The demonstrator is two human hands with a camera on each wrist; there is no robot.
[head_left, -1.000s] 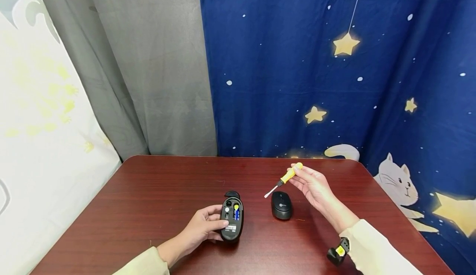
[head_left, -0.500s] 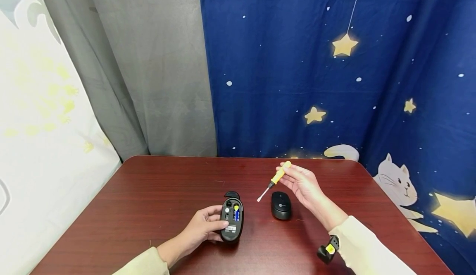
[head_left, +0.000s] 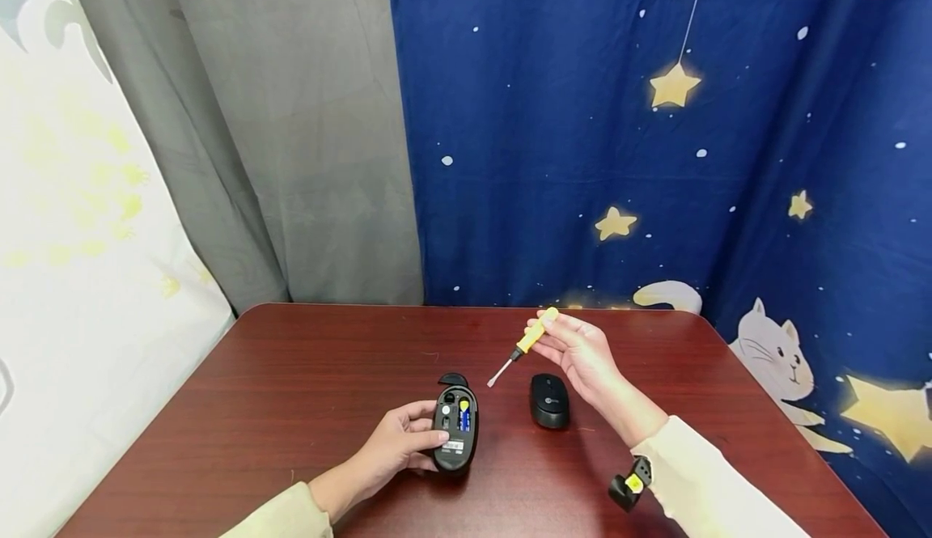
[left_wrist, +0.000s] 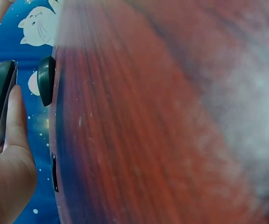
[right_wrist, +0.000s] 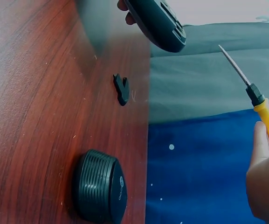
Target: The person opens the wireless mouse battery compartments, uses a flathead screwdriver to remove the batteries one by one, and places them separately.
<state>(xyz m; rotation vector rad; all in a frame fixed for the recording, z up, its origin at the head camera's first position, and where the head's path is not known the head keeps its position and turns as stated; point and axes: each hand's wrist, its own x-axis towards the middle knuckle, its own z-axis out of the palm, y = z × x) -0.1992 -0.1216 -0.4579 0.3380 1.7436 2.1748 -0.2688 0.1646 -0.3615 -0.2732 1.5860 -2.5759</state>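
Note:
In the head view my left hand point(head_left: 402, 441) grips a black computer mouse point(head_left: 457, 461) turned underside up, its battery bay uncovered. A blue and yellow battery point(head_left: 464, 415) sits in that bay. The right wrist view shows this mouse point(right_wrist: 157, 25) held above the table. My right hand point(head_left: 582, 352) pinches a screwdriver point(head_left: 531, 334) by its yellow handle; the metal tip points down and left, apart from the mouse. On the table lies the black battery cover point(right_wrist: 121, 89), just beyond the held mouse.
A second black mouse point(head_left: 549, 400) stands right side up on the reddish-brown table point(head_left: 328, 360), below my right hand. Grey and blue curtains point(head_left: 553, 133) hang behind the table's far edge. A wrist camera point(head_left: 628, 485) is strapped to the right wrist.
My right hand has moved left with the screwdriver, bringing its tip nearer the held mouse; in the last half second the tip also rose slightly. My left hand and its mouse stay nearly still.

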